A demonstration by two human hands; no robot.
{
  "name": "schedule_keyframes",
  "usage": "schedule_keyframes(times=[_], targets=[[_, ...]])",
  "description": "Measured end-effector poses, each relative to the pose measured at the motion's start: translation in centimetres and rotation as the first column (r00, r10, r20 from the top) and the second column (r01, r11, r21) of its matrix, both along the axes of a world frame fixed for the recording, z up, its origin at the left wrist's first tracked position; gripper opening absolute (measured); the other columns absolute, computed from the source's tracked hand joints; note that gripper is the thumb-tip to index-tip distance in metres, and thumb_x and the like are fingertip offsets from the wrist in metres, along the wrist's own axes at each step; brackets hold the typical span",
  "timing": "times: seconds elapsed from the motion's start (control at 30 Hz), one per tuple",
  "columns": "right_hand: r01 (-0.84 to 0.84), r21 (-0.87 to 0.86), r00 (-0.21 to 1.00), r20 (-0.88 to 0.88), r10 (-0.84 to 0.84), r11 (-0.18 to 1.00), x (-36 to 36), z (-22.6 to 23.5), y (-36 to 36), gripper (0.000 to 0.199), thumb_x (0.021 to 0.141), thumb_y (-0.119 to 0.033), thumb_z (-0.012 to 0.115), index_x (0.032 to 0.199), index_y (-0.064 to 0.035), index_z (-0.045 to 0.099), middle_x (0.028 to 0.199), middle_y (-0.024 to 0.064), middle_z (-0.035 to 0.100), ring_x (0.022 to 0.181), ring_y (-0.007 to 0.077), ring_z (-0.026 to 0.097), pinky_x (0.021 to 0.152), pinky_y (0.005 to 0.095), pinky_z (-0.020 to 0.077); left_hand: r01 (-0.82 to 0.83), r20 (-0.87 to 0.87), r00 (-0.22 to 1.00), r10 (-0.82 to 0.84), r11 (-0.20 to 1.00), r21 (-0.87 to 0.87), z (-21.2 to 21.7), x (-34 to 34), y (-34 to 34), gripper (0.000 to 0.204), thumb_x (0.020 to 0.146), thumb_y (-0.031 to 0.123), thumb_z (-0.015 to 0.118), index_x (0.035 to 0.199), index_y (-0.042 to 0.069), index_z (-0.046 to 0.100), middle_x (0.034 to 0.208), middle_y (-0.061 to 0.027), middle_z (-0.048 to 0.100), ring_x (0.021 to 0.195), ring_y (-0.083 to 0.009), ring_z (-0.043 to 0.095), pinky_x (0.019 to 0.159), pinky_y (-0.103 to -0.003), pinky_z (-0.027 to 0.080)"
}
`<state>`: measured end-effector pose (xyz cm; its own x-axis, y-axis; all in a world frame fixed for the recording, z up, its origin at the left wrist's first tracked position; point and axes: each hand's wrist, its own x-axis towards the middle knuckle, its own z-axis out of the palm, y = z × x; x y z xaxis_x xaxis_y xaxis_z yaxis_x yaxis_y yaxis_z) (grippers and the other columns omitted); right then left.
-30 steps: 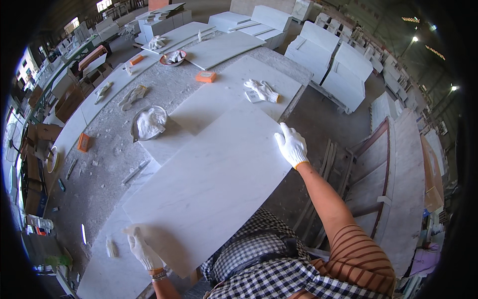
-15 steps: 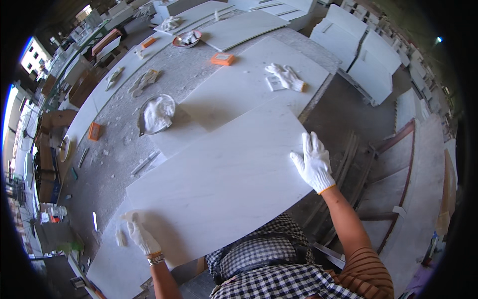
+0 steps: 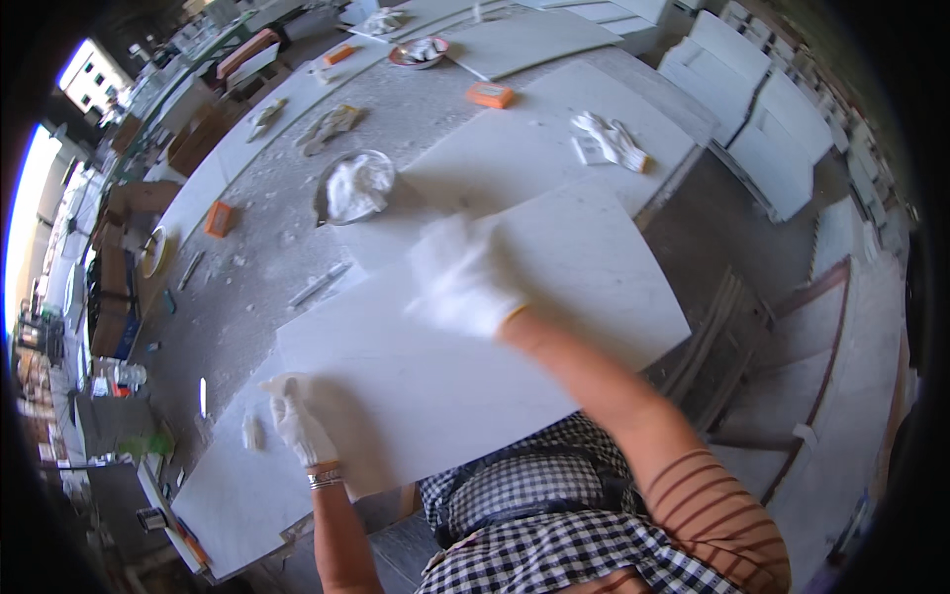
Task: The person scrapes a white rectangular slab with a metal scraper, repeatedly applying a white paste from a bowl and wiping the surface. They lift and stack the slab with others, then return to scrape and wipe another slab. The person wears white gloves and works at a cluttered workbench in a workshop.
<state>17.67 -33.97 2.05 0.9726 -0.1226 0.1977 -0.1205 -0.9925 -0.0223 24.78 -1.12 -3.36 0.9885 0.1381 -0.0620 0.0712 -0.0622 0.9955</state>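
A long grey stone-topped table [image 3: 267, 247], rough and dusted with white grit, runs from the lower left toward the upper right. On it lies a large white rectangular stone slab [image 3: 554, 297], smooth and matte, with straight sawn edges; its right corner juts past the table's edge over the dark floor. A second white slab [image 3: 534, 148] lies beyond it, touching or overlapping its far edge, and a lower slab [image 3: 223, 485] shows under its near left corner.

The person's right hand [image 3: 460, 277], in a white glove, rests over the middle of the large slab near its far edge; the hand is blurred, fingers apparently spread flat, holding nothing. The left hand [image 3: 297, 421], also white-gloved, lies at the slab's near left corner, fingers loosely bent against the surface; whether it grips the edge cannot be told.

Just beyond the slab's far left side sits a round metal bowl [image 3: 356, 188] filled with crumpled white material. A pair of white gloves [image 3: 609, 139] lies on the farther slab, and a small orange block [image 3: 490, 95] sits beside that slab's far edge. To the right, stacked white slabs [image 3: 762, 129] stand across an open strip of floor.
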Motion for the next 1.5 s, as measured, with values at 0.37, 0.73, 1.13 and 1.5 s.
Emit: schedule_keyframes(times=[0.37,0.73,1.13,1.5], targets=[[-0.441,0.281,0.718,-0.459,0.522,0.853,-7.3,1.5,15.3,0.085,0.105,-0.067,0.028,0.166,-0.0083,0.02,0.175,0.0141,0.013,0.161,0.0374,0.002,0.124,0.067,0.0014,0.062,0.033,0.997,-0.063,0.997,0.041,-1.2,1.2,1.4,0.038,0.105,0.036,0.064,0.121,0.003,0.066,0.103,-0.0036,0.068,0.091,-0.0137,0.063,0.081,-0.031,0.054],[0.768,-0.122,0.634,0.013,-0.773,0.628,-24.6,-1.7,-14.5,0.053,0.1,-0.05,0.052,0.132,-0.0079,0.056,0.132,0.0162,0.056,0.124,0.0388,0.051,0.094,0.0669,0.0431,0.116,-0.023,0.992,-0.124,0.971,-0.207,-1.1,1.2,0.9,0.03,0.104,0.035,0.067,0.111,0.006,0.066,0.095,-0.0025,0.067,0.082,-0.0132,0.064,0.072,-0.029,0.055],[0.504,-0.16,0.863,0.146,-0.484,0.849,-23.0,-3.0,-8.3,0.072,0.093,-0.056,0.063,0.143,-0.0051,0.051,0.154,0.0265,0.043,0.139,0.0494,0.04,0.106,0.0725,0.0333,-0.062,0.273,0.956,-0.109,0.834,0.548,-4.9,3.3,2.4,0.024,0.105,0.024,0.064,0.119,0.007,0.071,0.097,-0.0007,0.069,0.09,-0.0102,0.064,0.079,-0.027,0.052],[0.554,0.007,0.827,-0.116,-0.55,0.833,-22.6,-0.7,-7.6,0.101,0.078,-0.071,0.074,0.151,-0.0075,0.044,0.161,0.028,0.036,0.148,0.0525,0.029,0.116,0.0733,0.0218,0.039,0.052,0.998,-0.037,0.999,-0.036,-1.7,1.5,0.1,0.029,0.105,0.037,0.066,0.111,0.009,0.069,0.095,0.0037,0.068,0.083,-0.0059,0.06,0.071,-0.025,0.049]])
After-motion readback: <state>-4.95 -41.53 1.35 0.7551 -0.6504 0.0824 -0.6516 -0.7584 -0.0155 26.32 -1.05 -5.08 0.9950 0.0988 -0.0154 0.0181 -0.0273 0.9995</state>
